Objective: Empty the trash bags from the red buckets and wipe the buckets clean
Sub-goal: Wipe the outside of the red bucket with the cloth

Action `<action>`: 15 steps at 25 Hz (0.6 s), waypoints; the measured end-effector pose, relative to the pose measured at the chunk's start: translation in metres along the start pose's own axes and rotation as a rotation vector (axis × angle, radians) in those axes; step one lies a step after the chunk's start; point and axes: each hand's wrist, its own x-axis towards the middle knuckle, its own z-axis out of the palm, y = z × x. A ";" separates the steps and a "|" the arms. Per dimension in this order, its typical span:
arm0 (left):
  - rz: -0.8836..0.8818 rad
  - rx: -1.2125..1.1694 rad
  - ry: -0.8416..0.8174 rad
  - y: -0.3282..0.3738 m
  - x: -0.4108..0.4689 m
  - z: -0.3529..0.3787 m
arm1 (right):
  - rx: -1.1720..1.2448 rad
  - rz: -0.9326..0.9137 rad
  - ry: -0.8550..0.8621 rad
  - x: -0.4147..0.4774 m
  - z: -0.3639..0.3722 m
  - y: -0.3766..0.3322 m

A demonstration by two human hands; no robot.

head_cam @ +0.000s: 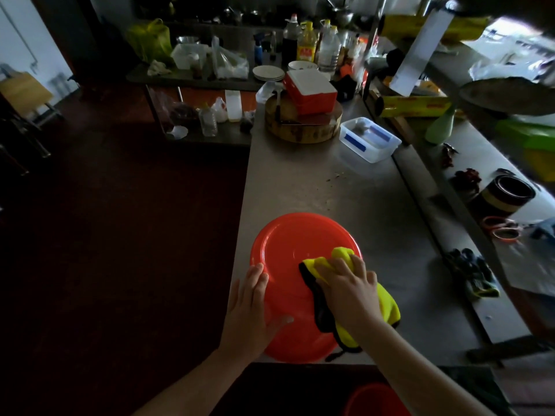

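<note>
From the head view, the red bucket (294,244) is sitting upside down on the near end of the desk (315,181). The left grip (249,307) is lying flat and loose on its side, steadying it. The right grip (348,286) is pressing a yellow cloth (342,254) onto it, fingers flat, not clenching. Wiping is going on. Next, I think, is rubbing the rest, then the second bucket (375,399). The bottle label (305,52) is too blurry to read.
</note>
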 end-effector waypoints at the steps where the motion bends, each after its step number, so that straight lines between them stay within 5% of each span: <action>1: 0.001 -0.007 0.000 0.000 0.000 0.000 | -0.005 0.011 0.026 0.014 0.000 0.002; 8: -0.001 -0.051 0.016 0.001 0.002 0.002 | -0.015 0.088 0.099 0.083 -0.010 0.016; 15: -0.001 -0.024 0.026 0.003 -0.001 0.004 | 0.080 0.084 0.187 -0.007 0.003 0.022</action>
